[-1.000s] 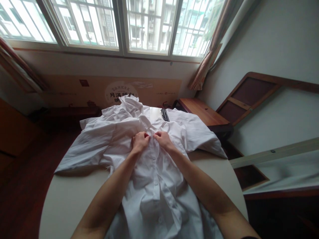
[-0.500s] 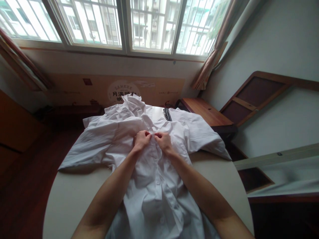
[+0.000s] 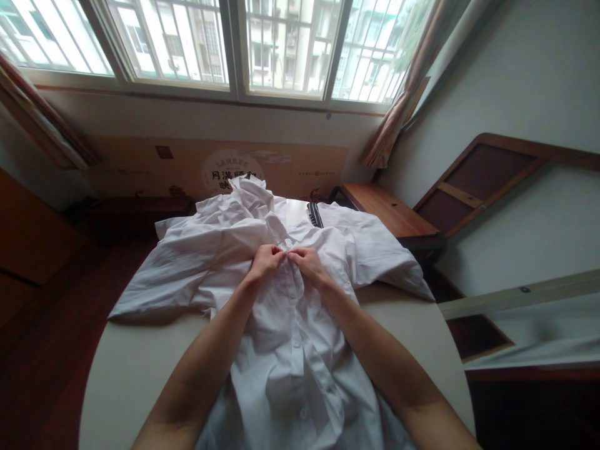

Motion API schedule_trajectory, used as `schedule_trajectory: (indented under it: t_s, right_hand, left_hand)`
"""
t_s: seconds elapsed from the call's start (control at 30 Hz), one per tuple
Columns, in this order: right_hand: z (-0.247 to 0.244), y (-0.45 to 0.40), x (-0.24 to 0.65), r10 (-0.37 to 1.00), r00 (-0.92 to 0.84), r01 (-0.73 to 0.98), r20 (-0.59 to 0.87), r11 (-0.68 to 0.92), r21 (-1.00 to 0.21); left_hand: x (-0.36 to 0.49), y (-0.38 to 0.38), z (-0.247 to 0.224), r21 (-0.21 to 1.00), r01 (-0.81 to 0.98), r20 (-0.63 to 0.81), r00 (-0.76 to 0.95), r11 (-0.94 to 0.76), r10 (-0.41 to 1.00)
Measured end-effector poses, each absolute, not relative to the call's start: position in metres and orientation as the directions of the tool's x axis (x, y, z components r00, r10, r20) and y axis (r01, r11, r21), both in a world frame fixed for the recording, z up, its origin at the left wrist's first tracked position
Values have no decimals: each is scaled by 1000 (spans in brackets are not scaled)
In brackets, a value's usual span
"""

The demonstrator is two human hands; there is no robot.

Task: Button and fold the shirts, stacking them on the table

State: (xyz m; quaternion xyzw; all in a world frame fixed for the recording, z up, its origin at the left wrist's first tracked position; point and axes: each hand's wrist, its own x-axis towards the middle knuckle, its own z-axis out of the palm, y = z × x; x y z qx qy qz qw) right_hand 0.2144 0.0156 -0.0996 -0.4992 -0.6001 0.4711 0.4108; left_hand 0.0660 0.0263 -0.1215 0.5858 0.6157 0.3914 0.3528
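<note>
A white button-up shirt (image 3: 267, 350) lies front side up, its collar end away from me and its sleeves spread to both sides. My left hand (image 3: 268, 259) pinches the front edge of the shirt near the upper chest. Right beside it, my right hand (image 3: 307, 262) pinches the same spot from the other side, fingertips nearly touching. Whether a button sits between the fingers is hidden. Several buttons run down the placket (image 3: 296, 344) below my hands. A black-and-white striped piece (image 3: 315, 215) shows near the collar.
The shirt rests on a round pale table (image 3: 126, 375). Beyond it stand a wooden side table (image 3: 389, 209) on the right and a printed cardboard panel (image 3: 300, 169) under the barred window (image 3: 285, 50). A dark wooden frame (image 3: 497, 165) is at the right wall.
Both hands stay at the same spot on the shirt front, with only slight shifts of the fingers. The shirt lies as before.
</note>
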Motion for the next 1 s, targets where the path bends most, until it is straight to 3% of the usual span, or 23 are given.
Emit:
schedule_trajectory:
  t_s: [0.23, 1.0]
  right_hand:
    - [-104, 17, 213, 984, -171, 80, -42, -29, -996]
    - [-113, 17, 209, 996, -72, 178, 52, 64, -982]
  left_hand:
    - [64, 28, -124, 897, 442, 5, -70, 27, 998]
    - [63, 25, -119, 888, 448, -51, -127, 103, 991]
